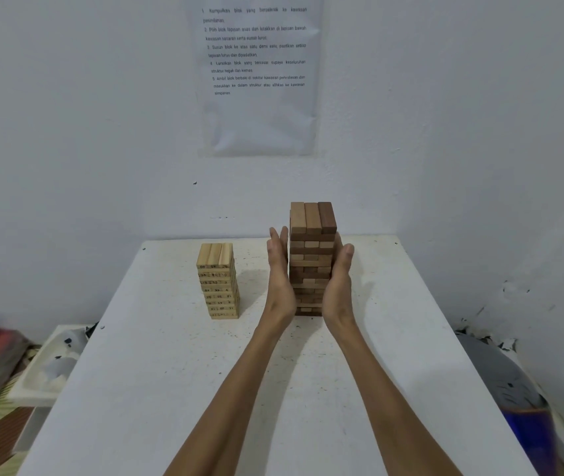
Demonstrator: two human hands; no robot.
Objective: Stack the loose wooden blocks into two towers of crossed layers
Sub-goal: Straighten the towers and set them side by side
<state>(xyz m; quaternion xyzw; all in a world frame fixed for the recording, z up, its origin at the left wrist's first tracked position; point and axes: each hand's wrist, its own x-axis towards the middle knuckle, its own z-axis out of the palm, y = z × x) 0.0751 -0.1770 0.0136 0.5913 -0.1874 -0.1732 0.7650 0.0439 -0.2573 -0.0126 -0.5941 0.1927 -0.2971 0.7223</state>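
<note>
A person's left hand (278, 269) and right hand (338, 280) press flat against opposite sides of the taller, darker tower (311, 249) of crossed wooden layers, which stands towards the back of the white worktop (170, 372). The fingers (277, 240) of both hands are straight and together, curled round nothing, with the palms bracing the stack from left and right. The top layer of three blocks runs away from the camera, and the layers below it alternate.

Well apart to the left stands the shorter, pale tower (218, 283), untouched and squarely built. No loose blocks show on the worktop, so the building appears all but done. The step in hand looks like squaring up the darker stack, several of whose lower blocks sit slightly uneven. The next move likely calls for gentle, even pressure from both sides, then a slow release so nothing shifts.

The pale blocks carry printed numbers on their ends, too small to read with confidence. A sheet (256, 73) on the wall lists five numbered steps in Malay, among them "Kumpulkan blok yang berselerak" and "Susun blok ke atas satu demi satu".
</note>
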